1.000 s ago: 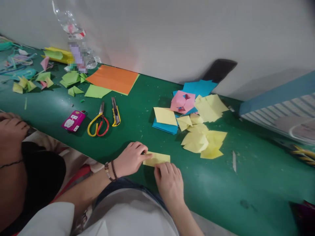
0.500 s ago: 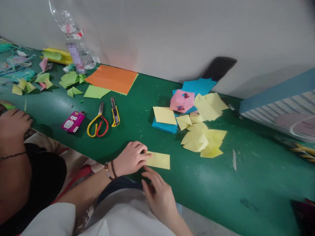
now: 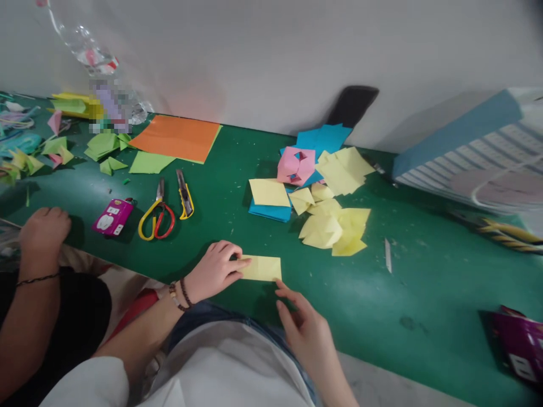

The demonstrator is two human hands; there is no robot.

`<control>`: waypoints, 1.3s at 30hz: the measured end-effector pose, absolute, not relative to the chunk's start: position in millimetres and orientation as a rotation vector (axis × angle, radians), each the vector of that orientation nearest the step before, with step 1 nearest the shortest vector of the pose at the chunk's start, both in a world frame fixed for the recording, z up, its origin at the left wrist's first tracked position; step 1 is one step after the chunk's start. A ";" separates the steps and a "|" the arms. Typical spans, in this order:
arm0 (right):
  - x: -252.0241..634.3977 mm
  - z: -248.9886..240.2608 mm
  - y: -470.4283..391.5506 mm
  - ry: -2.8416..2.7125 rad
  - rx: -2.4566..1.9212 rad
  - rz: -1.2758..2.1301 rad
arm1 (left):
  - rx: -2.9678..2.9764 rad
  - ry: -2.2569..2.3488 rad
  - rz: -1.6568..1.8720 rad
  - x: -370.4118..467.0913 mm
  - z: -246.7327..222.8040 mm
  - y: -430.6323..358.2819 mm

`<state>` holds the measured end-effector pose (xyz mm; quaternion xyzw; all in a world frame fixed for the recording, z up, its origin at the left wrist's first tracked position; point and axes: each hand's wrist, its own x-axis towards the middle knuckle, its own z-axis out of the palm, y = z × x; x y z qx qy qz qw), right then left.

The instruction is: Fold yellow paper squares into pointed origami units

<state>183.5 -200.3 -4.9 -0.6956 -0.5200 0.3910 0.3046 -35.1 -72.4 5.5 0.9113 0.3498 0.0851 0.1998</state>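
Compared with the frame half a second earlier, the right hand (image 3: 309, 325) has moved along the near side of the yellow paper strip (image 3: 262, 268), from close beside the left hand (image 3: 216, 268) to the strip's near right corner, where its index fingertip now reaches. Its fingers are open, thumb and index well apart, with nothing gripped between them. The left hand has stayed at the strip's left end, index finger laid over the paper, thumb a little apart from it; these fingers press rather than pinch. The strip lies flat near the front edge of the green desk (image 3: 237, 209). The view has shifted, showing more of the purple packet at the right edge (image 3: 520, 345), and the other person's hand (image 3: 46, 229) has come nearer the left purple packet (image 3: 113, 216). Counted, there are two purple packets, one pair of scissors (image 3: 156, 217), one yellow cutter (image 3: 185, 195), one orange sheet (image 3: 176, 137), one pink folded piece (image 3: 296, 165), one white sliver (image 3: 388, 255) and one clear bottle (image 3: 82, 42). One yellow square (image 3: 269, 192) lies on blue folded paper (image 3: 270, 212). The green and yellow scraps overlap too much to count surely.
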 end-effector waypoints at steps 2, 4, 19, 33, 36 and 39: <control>198.6 -7.2 -199.5 -1.333 -1.877 0.924 | 2.574 0.967 0.243 -35.4 5.4 -72.6; 208.8 -8.2 -193.9 -1.342 -1.931 0.755 | 2.597 0.941 0.256 -34.8 5.3 -72.9; 186.9 -6.0 -162.5 -1.627 -1.694 0.154 | 2.657 0.900 0.574 -4.8 15.2 -81.9; 212.3 -10.4 -168.4 -2.182 -1.446 -0.093 | 2.728 0.690 0.390 -4.0 3.6 -77.6; 215.3 -10.5 -169.9 -2.260 -1.429 -0.066 | 2.672 0.755 0.359 -2.3 3.1 -83.9; 217.3 -10.4 -170.8 -2.281 -1.408 -0.040 | 2.676 0.849 0.330 4.4 3.0 -85.5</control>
